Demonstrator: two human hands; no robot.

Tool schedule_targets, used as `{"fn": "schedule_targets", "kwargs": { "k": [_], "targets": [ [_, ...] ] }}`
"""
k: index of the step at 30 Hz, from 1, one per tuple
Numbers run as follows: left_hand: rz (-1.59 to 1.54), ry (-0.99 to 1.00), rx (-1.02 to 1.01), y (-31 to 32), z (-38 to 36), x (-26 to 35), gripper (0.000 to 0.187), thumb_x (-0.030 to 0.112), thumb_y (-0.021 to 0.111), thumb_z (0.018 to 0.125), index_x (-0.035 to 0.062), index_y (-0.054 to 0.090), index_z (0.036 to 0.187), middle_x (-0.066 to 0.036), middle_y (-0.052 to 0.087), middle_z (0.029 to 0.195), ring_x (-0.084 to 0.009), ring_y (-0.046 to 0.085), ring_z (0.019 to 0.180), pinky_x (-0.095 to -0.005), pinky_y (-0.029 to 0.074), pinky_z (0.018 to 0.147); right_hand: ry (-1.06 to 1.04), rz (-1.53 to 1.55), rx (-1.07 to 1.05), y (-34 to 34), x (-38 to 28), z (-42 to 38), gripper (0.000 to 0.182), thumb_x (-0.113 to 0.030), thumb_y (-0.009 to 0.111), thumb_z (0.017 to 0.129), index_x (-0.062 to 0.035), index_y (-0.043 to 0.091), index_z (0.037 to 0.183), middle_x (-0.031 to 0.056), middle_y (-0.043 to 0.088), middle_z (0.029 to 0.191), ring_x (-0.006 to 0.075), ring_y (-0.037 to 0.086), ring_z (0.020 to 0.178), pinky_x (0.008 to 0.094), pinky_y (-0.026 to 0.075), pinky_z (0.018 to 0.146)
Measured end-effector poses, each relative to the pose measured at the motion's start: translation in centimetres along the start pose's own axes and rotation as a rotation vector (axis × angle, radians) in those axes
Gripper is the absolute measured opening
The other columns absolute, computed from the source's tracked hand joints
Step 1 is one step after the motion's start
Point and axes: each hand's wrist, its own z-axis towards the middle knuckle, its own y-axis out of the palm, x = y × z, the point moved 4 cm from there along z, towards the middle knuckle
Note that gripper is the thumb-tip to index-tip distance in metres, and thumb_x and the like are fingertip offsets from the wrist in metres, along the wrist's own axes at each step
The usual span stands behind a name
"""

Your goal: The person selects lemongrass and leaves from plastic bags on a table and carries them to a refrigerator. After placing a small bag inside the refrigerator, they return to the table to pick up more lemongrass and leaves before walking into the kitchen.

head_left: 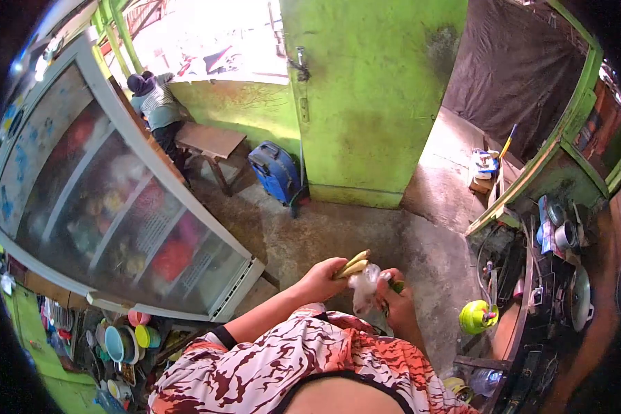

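So it's a green-walled room with a bare concrete floor (290,231). Closest in is a patterned shirt (269,352), and just past it both hands are up over the floor. Left hand (321,278) has its fingers closed around some pale yellow stalks (355,263), tips poking out toward the other hand. Right hand (397,301) has its fingers curled in on a clear plastic bag (364,291) plus something small and green (397,286), can't tell what. The bag's between the hands, right beside the stalks. Off right there's a lime gas cylinder (475,319), off left a glass-front fridge (138,214). Further back, a blue case (274,172), a wooden bench (210,140) and another person (160,107) by the opening
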Motion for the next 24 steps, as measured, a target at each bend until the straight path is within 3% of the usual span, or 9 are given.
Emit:
{"fn": "schedule_targets", "kwargs": {
  "k": [2,4,10,12,14,16,17,21,24],
  "targets": [
    [0.34,0.106,0.045,-0.5,2.3,1.1,0.028,0.014,0.068,0.081,0.0019,0.06,0.105,-0.007,0.061,0.088,-0.0111,0.055,0.082,-0.0283,0.046,0.074,-0.05,0.085,0.029,-1.4,-1.6,1.4,0.012,-0.019,0.059,0.094,-0.0076,0.059,0.097,-0.0035,0.054,0.074,0.0061,0.05,0.065,0.0206,0.04,0.059],
    [-0.183,-0.125,-0.052,-0.4,5.2,-1.1,0.026,0.015,0.066,0.085,0.0023,0.061,0.107,-0.002,0.061,0.092,-0.0081,0.054,0.086,-0.0256,0.046,0.079,-0.154,-0.255,0.174,-3.2,-4.1,3.2,0.013,-0.02,0.058,0.095,-0.0073,0.061,0.095,-0.0045,0.054,0.076,0.0044,0.049,0.068,0.0199,0.039,0.061],
    [-0.254,-0.075,-0.364,0.2,15.5,3.4,0.043,0.029,0.073,0.084,0.0039,0.059,0.116,0.002,0.06,0.094,-0.0072,0.052,0.089,-0.0257,0.044,0.083,-0.129,-0.424,0.047,-4.9,-8.8,11.2,0.02,-0.023,0.058,0.095,-0.0044,0.062,0.097,-0.0046,0.05,0.066,0.0024,0.042,0.055,0.0189,0.031,0.049],
    [0.099,-0.133,-0.489,0.8,19.7,4.2,0.042,0.024,0.069,0.088,0.0021,0.055,0.12,0.0,0.062,0.101,-0.0067,0.051,0.093,-0.0252,0.043,0.085,-0.003,-0.365,0.005,-6.1,-9.9,14.4,0.02,-0.02,0.052,0.098,-0.0038,0.062,0.102,0.001,0.059,0.094,0.0076,0.051,0.083,0.0226,0.042,0.074],
    [-0.142,0.006,-0.509,1.6,23.9,3.6,0.039,0.026,0.068,0.089,0.0011,0.057,0.116,-0.003,0.064,0.099,-0.007,0.051,0.091,-0.0261,0.044,0.082,-0.075,-0.442,0.023,-6.9,-12.6,17.2,0.019,-0.017,0.051,0.098,-0.0024,0.061,0.105,0.0032,0.06,0.099,0.0096,0.052,0.086,0.0236,0.042,0.078],
    [-0.024,-0.13,-0.477,1.0,28.7,4.8,0.033,0.025,0.066,0.09,0.001,0.059,0.112,-0.003,0.065,0.094,-0.0087,0.054,0.087,-0.028,0.046,0.079,-0.315,-0.624,0.087,-8.7,-15.5,19.8,0.021,-0.014,0.052,0.097,-0.0016,0.058,0.112,0.004,0.06,0.102,0.0109,0.053,0.089,0.0246,0.043,0.081],
    [0.032,-0.158,-0.427,1.0,31.4,4.3,0.029,0.021,0.065,0.09,0.0011,0.061,0.11,-0.003,0.065,0.09,-0.0101,0.055,0.083,-0.0286,0.047,0.078,-0.343,-0.522,0.216,-10.0,-16.6,21.2,0.018,-0.007,0.055,0.093,-0.0031,0.059,0.11,-0.0017,0.054,0.086,0.0046,0.046,0.067,0.0196,0.039,0.061],
    [-0.089,-0.154,-0.523,5.1,40.7,3.1,0.028,0.02,0.066,0.09,0.0017,0.061,0.11,-0.002,0.065,0.092,-0.0094,0.056,0.087,-0.0272,0.047,0.079,-0.372,-0.595,0.394,-17.7,-18.5,23.8,0.023,-0.012,0.064,0.089,-0.0051,0.056,0.11,-0.0014,0.055,0.089,0.0059,0.047,0.068,0.0198,0.041,0.064],
    [-0.332,-0.141,-0.463,10.0,44.7,6.1,0.02,0.018,0.068,0.088,0.0006,0.065,0.098,0.003,0.061,0.082,-0.0056,0.052,0.072,-0.0265,0.044,0.063,-0.355,-0.644,0.372,-22.8,-16.3,25.1,0.021,-0.014,0.064,0.089,-0.0053,0.057,0.107,-0.0022,0.055,0.083,0.0049,0.046,0.062,0.019,0.04,0.059]
  ]
}}
